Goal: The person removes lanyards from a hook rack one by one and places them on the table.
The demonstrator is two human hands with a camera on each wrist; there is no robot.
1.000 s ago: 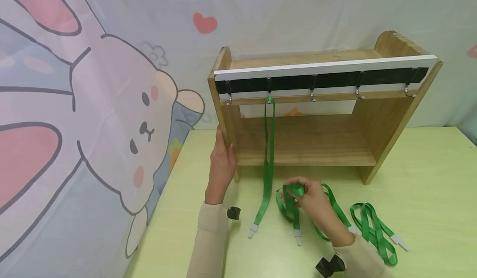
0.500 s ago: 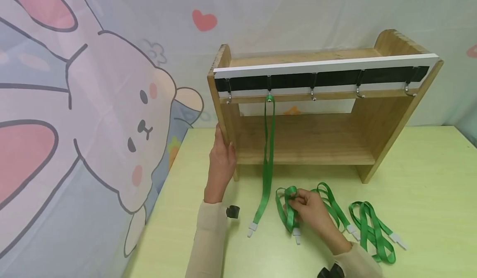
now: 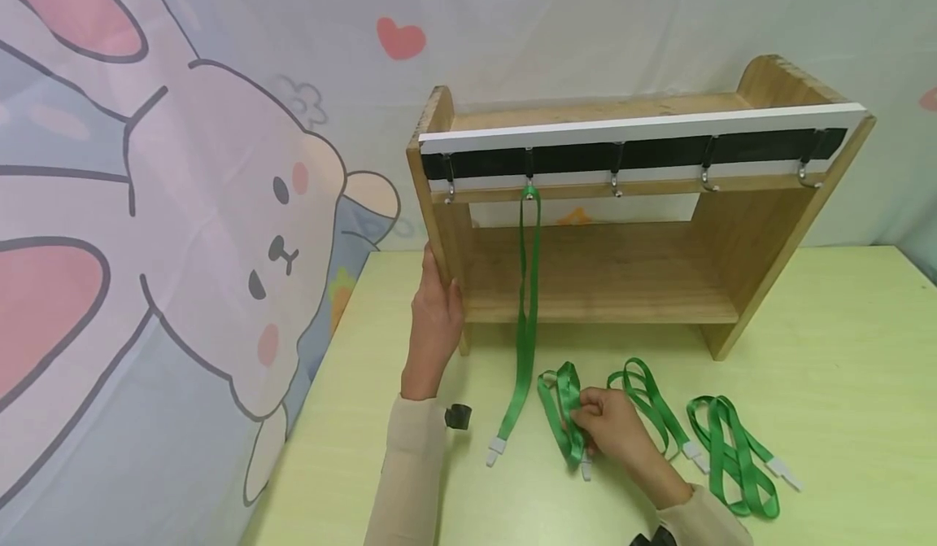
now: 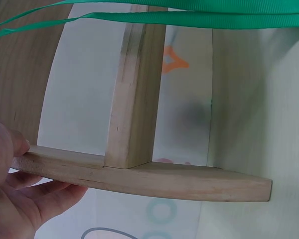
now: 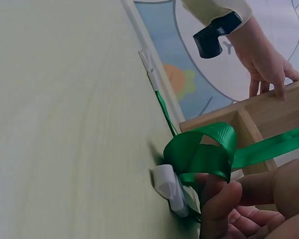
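Observation:
My left hand holds the left side panel of a small wooden shelf, thumb on one face and fingers on the other, as the left wrist view shows. My right hand pinches a folded green lanyard low at the tabletop. In the right wrist view the ribbon loops above my thumb and finger, beside its white plastic clip. Another green lanyard hangs from the second hook from the left, its white clip lowest.
Two more folded green lanyards lie on the pale green table to the right of my right hand. Several metal hooks line a black strip across the shelf's front. A cartoon-printed cloth stands behind.
My right hand has moved slightly down and right along the folded lanyard, whose loops now lie lower and more spread toward the table. The left hand keeps its hold on the shelf.

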